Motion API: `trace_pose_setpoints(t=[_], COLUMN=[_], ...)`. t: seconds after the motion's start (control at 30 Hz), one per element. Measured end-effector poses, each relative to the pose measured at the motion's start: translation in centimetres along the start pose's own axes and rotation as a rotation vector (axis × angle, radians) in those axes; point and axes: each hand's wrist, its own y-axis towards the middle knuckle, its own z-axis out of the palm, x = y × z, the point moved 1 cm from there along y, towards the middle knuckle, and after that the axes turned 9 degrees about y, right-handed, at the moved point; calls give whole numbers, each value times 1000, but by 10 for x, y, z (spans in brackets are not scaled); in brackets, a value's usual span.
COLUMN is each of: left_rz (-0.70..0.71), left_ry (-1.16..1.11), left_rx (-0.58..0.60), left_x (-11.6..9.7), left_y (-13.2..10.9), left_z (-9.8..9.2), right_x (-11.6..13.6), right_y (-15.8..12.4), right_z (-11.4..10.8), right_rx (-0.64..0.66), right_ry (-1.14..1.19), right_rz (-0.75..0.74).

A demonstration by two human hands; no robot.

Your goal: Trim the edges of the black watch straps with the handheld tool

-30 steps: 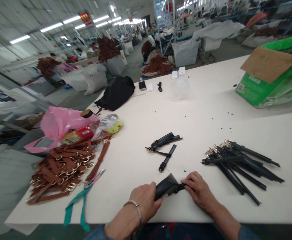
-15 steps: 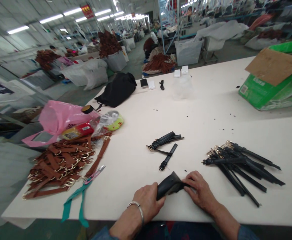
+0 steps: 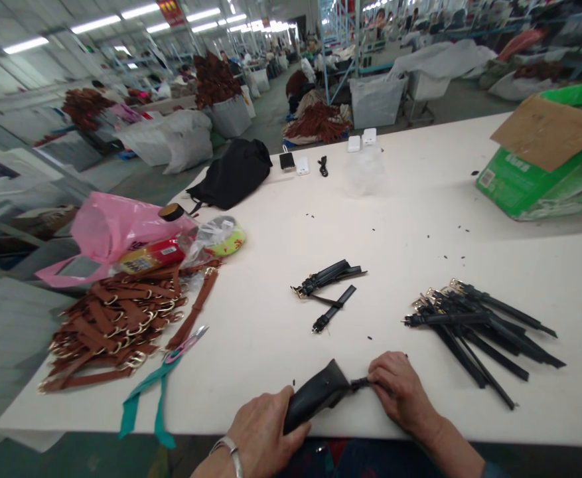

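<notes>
My left hand (image 3: pixel 263 431), with a silver bracelet at the wrist, is wrapped round a black hand tool (image 3: pixel 318 393) with a broad head; its exact kind is unclear. Fingers of my right hand (image 3: pixel 401 392) pinch a thin black strap (image 3: pixel 359 384), which reaches to the tool's head. Whether the strap is inside the head or just against it, I cannot tell. Beyond my hands lie a few black buckle straps (image 3: pixel 328 277) and a single black strap (image 3: pixel 334 309). To the right is a pile of black buckle straps (image 3: pixel 480 325) with gold-coloured buckles.
Brown buckle straps (image 3: pixel 116 322) are heaped at the left, beside scissors (image 3: pixel 188 344) tied with teal ribbon (image 3: pixel 144 392). Behind them sit a pink bag (image 3: pixel 106 229) and a black bag (image 3: pixel 238 174). A green box (image 3: pixel 529 179) stands at the right. Small black bits dot the white table (image 3: pixel 395 265).
My left hand has shifted left and toward me with the tool. A longer piece of strap shows between the tool and my right hand. The single strap has slid slightly left.
</notes>
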Motion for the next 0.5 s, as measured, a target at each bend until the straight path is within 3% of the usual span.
trace_pose_setpoints(t=[0.23, 0.4, 0.5], left_rz=[70, 62, 58], left_ry=[13, -29, -35], left_rx=[49, -2, -13], left_x=[-17, -33, -33], left_y=[9, 22, 18], left_z=[10, 14, 19], right_x=[-1, -5, -7], right_y=[-7, -13, -16], right_z=[-4, -5, -4], right_rx=[57, 53, 15], right_ry=[-42, 40, 85], right_rz=[-68, -67, -39])
